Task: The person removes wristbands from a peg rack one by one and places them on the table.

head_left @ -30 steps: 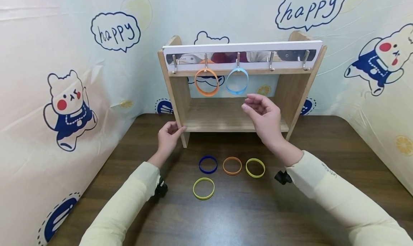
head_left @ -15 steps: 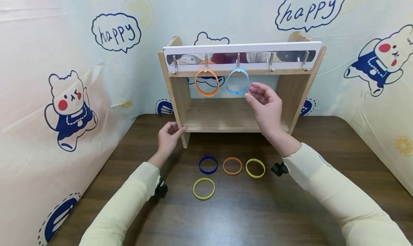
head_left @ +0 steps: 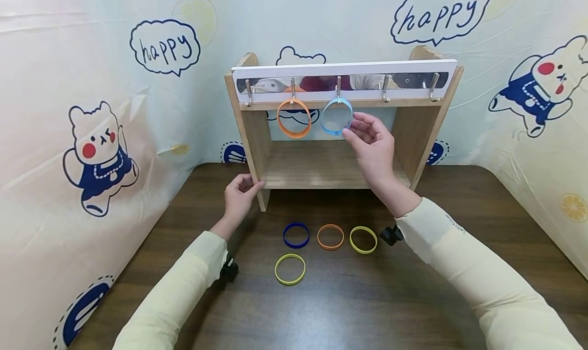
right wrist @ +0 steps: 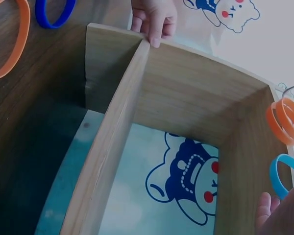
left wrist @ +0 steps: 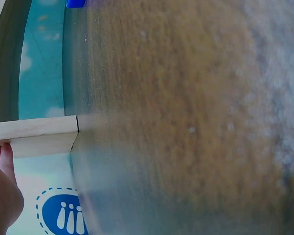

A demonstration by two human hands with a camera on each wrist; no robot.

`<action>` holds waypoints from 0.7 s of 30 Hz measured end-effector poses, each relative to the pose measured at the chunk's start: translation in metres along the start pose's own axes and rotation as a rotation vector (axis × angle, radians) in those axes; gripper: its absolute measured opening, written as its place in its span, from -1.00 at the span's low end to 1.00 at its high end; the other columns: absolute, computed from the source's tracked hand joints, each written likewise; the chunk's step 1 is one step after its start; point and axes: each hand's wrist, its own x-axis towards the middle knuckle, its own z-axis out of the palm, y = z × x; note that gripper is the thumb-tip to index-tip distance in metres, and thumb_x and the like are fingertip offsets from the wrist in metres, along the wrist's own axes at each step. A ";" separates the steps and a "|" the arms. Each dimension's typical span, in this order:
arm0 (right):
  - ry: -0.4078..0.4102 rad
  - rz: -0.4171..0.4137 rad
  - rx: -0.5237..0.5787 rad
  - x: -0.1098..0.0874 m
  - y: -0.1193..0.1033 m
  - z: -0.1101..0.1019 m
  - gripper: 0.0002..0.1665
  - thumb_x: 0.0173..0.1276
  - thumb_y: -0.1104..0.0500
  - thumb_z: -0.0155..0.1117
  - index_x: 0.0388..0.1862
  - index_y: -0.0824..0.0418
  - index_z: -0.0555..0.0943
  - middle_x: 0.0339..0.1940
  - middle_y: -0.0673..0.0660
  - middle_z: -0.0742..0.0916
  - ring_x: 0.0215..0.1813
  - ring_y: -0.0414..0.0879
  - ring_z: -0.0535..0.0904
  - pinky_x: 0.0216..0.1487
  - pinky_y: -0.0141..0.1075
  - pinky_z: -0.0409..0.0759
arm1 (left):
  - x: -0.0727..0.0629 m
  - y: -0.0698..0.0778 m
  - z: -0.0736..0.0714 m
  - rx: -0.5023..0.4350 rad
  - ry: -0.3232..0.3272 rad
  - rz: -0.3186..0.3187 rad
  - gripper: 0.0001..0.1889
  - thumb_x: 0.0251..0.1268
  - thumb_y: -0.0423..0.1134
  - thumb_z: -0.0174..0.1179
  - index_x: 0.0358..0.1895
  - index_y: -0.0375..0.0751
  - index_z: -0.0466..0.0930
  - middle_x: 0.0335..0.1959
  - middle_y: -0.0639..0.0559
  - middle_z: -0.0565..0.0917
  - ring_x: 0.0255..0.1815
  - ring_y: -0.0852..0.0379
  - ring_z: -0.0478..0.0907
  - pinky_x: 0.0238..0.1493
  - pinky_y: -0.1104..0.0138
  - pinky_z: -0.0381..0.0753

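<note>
A light blue wristband (head_left: pixel 327 127) hangs from the middle hook of a small wooden rack (head_left: pixel 317 164). My right hand (head_left: pixel 374 148) pinches its lower right edge between thumb and fingers; in the right wrist view the fingertips are partly cut off beside the blue band (right wrist: pixel 276 177). On the hook to its left hangs an orange wristband (head_left: pixel 280 124). My left hand (head_left: pixel 239 199) grips the rack's left side panel at shelf height, thumb in front. The left wrist view shows its fingers (left wrist: pixel 7 161) against the wood.
On the dark table (head_left: pixel 294 319) lie a dark blue wristband (head_left: pixel 296 246), an orange one (head_left: pixel 330 248), a yellow one (head_left: pixel 363 251) and a second yellow one (head_left: pixel 290 283) nearer the front. More metal hooks (head_left: pixel 386 89) line the rack's white-edged rail.
My right hand has risen to the light blue wristband, then moved left and taken hold of its lower right edge. The left hand has stayed on the rack.
</note>
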 end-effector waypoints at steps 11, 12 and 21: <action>0.018 0.014 0.017 0.002 0.001 0.002 -0.61 0.24 0.44 0.35 0.06 0.36 0.57 -0.10 0.31 0.66 -0.09 -0.03 0.64 0.03 -0.31 0.59 | 0.000 0.001 0.000 0.000 -0.011 0.002 -0.72 0.21 -0.36 0.36 -0.10 -0.48 0.57 -0.10 -0.32 0.66 -0.08 -0.11 0.58 -0.21 0.51 0.56; 0.020 0.018 0.024 0.002 0.001 0.002 -0.60 0.24 0.44 0.35 0.07 0.38 0.56 -0.11 0.31 0.66 -0.10 -0.04 0.64 0.01 -0.32 0.60 | 0.000 0.001 0.000 -0.006 -0.012 0.003 -0.72 0.20 -0.36 0.36 -0.11 -0.48 0.57 -0.11 -0.32 0.66 -0.09 -0.12 0.58 -0.22 0.51 0.56; 0.028 0.000 0.056 0.000 0.000 0.001 -0.65 0.23 0.44 0.35 0.02 0.34 0.61 -0.20 0.22 0.68 -0.19 -0.04 0.63 -0.17 -0.33 0.65 | 0.000 0.001 0.001 -0.007 -0.009 -0.016 -0.71 0.19 -0.36 0.38 -0.10 -0.47 0.58 -0.12 -0.32 0.66 -0.11 -0.10 0.57 -0.25 0.51 0.54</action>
